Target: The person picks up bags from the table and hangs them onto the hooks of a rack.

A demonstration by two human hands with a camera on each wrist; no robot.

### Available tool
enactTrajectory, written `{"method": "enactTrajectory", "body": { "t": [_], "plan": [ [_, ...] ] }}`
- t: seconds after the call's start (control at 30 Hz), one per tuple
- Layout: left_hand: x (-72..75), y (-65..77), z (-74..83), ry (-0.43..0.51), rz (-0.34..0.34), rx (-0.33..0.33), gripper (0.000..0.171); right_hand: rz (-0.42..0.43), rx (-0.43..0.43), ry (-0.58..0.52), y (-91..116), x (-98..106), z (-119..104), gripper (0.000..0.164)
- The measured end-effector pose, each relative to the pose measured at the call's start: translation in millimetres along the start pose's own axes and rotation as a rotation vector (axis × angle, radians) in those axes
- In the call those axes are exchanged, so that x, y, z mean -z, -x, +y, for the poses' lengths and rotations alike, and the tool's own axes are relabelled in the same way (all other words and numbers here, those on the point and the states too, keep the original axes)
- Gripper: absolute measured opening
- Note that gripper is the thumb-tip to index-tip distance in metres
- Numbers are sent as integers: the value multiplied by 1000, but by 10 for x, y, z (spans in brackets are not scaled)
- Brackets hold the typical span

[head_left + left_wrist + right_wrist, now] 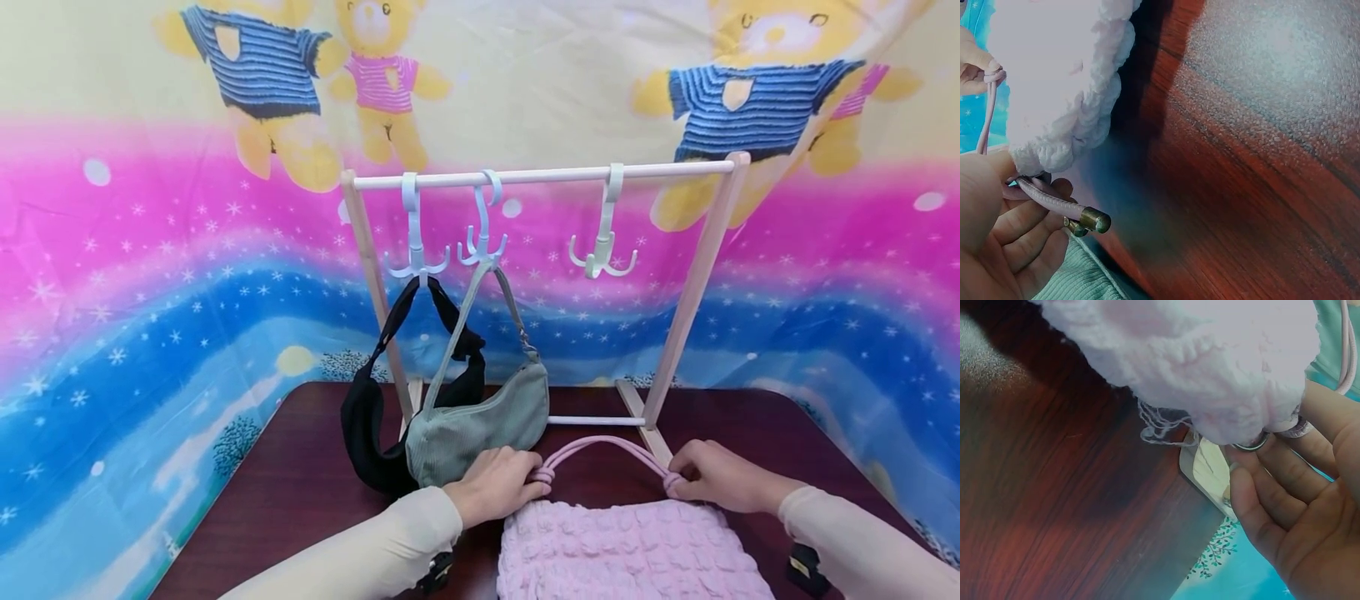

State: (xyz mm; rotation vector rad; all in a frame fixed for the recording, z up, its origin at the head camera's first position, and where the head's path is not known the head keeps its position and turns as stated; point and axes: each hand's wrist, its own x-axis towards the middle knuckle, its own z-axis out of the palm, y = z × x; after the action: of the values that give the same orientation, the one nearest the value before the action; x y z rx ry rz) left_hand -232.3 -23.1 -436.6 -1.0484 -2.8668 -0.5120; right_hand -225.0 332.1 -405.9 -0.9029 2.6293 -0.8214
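Observation:
A puffy pink handbag [622, 550] lies at the near edge of the head view, its cord handle [600, 441] arching away from me. My left hand [498, 485] grips the handle's left knotted end. At the right knot, my right hand [729, 478] pinches the cord where it joins the bag. Metal-tipped cord ends [1094, 220] poke out past my left fingers in the left wrist view. In the right wrist view, a metal ring [1252, 444] shows at the bag's corner beside my fingers, and loose threads [1159, 425] hang from the fabric.
Behind the bag stands a wood-and-white rack [540, 176] on the dark red table [300, 483]. A green corduroy bag [480, 417] and a black bag [367, 425] hang from hooks at its left. A pale green hook [600, 246] hangs farther right, bearing nothing. A patterned cloth [187, 317] covers the wall.

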Motion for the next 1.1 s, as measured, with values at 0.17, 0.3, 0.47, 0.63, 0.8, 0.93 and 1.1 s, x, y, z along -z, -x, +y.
{"method": "enactTrajectory", "body": {
  "t": [0.17, 0.3, 0.47, 0.63, 0.8, 0.93, 1.1],
  "plan": [
    [26, -7, 10, 0, 8, 5, 25, 9, -13, 6, 7, 45, -30, 21],
    [49, -10, 29, 3, 14, 17, 21, 12, -30, 2, 15, 67, -61, 19],
    [77, -15, 48, 12, 22, 20, 17, 21, -32, -2, 30, 86, -85, 18],
    [96, -15, 46, 16, 40, 13, 18, 29, -34, 14, 29, 113, -92, 19],
    [113, -3, 39, 9, 67, 7, 17, 40, -44, 43, 15, 142, -105, 17],
    [123, 0, 41, 10, 79, 8, 15, 46, -42, 44, 13, 163, -109, 17],
    [157, -7, 49, -5, 100, 19, 16, 68, -16, 59, 20, 187, -107, 18]
  ]
}}
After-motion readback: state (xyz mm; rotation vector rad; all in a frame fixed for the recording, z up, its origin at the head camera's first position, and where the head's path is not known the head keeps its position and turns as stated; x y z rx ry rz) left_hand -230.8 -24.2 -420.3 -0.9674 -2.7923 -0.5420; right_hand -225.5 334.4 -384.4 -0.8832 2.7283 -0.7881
